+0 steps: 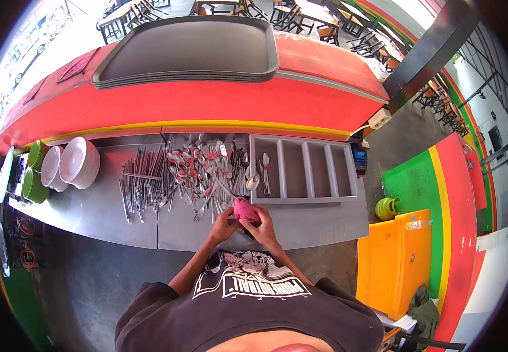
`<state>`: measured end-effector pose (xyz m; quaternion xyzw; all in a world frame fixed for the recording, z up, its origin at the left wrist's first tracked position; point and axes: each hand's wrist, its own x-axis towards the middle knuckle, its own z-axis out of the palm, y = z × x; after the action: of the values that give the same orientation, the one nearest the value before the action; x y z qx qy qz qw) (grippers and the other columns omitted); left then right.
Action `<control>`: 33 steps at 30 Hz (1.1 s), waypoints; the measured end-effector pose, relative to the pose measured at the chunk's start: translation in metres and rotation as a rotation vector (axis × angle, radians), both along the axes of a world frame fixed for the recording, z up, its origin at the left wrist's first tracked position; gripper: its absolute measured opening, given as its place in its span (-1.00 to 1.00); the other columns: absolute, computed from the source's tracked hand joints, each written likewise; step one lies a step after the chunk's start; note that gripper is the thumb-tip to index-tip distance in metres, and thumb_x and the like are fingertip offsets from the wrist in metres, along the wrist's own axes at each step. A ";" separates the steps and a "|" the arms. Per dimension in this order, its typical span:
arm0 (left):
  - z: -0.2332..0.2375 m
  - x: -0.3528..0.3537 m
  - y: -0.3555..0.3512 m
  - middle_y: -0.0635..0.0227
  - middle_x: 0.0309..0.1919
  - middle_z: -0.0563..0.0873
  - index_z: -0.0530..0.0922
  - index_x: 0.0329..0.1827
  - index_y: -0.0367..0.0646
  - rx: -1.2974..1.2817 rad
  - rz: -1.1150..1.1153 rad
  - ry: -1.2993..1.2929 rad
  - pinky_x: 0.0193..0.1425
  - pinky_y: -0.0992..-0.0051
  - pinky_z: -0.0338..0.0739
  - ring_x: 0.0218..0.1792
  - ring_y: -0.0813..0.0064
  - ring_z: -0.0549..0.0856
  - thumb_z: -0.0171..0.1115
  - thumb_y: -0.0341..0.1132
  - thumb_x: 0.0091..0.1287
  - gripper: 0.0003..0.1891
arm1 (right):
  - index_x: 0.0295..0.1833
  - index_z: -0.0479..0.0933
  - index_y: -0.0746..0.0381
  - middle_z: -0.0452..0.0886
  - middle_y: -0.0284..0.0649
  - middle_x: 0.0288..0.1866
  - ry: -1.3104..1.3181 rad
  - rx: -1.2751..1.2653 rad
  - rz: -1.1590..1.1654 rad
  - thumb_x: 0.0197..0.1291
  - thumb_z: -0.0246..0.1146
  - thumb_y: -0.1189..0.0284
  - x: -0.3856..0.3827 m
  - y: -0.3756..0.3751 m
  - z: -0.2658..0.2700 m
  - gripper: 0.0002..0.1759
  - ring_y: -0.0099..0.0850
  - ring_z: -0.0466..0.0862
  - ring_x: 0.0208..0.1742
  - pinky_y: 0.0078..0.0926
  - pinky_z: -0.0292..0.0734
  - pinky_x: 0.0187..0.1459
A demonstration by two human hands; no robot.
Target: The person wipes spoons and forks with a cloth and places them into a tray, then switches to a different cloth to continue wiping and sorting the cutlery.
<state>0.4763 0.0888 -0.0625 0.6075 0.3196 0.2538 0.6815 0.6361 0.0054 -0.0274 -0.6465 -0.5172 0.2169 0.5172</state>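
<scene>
Both my hands meet at the counter's front edge around a bunched pink cloth (246, 211). The fingers of my left hand (224, 226) are closed on its left side, and my right hand (261, 227) grips it from the right. Just above the cloth shows the bowl of a spoon (253, 182); whether its handle runs into the cloth is hidden. Beyond my hands, a loose heap of spoons and forks (204, 167) covers the steel counter (207, 234). On the right stands a grey cutlery tray (301, 200) with several compartments; a few spoons (266, 170) lie in the leftmost one.
Left of the heap lie many chopsticks (142, 176). White bowls (81, 164) and green bowls (34, 185) are stacked at the far left. Dark serving trays (189, 50) rest on the red ledge (207, 102) behind. A yellow cabinet (383, 264) stands at the right.
</scene>
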 end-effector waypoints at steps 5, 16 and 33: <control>0.023 -0.012 -0.007 0.29 -0.22 0.65 0.43 0.04 -0.32 -0.091 -0.124 0.005 -0.06 0.46 0.65 -0.16 0.50 0.73 0.33 -0.52 0.34 -0.71 | 0.03 0.57 0.34 0.57 -0.04 -0.03 0.028 -0.006 -0.141 0.04 0.53 0.27 0.001 0.004 -0.007 -0.48 -0.13 0.63 0.00 -0.24 0.52 0.06; 0.054 -0.014 -0.012 0.37 -0.35 0.65 0.43 0.03 -0.32 -0.089 -0.200 0.052 -0.13 0.51 0.58 -0.29 0.54 0.70 0.33 -0.44 0.39 -0.72 | -0.08 0.57 0.35 0.57 -0.05 -0.13 -0.100 0.042 -0.388 0.03 0.53 0.29 0.010 0.018 -0.001 -0.55 -0.11 0.63 -0.11 -0.20 0.51 -0.04; 0.041 -0.011 0.012 0.34 -0.30 0.64 0.46 0.09 -0.38 -0.101 -0.082 0.041 -0.18 0.54 0.62 -0.26 0.53 0.74 0.38 -0.41 0.35 -0.64 | -0.11 0.52 0.39 0.54 -0.09 -0.21 0.012 0.204 -0.669 0.10 0.52 0.32 0.041 0.027 0.005 -0.57 -0.22 0.57 -0.15 -0.26 0.46 -0.07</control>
<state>0.4650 0.1012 -0.0210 0.5899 0.3206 0.1965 0.7146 0.6770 0.0325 -0.0219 -0.7239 -0.2925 -0.0136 0.6246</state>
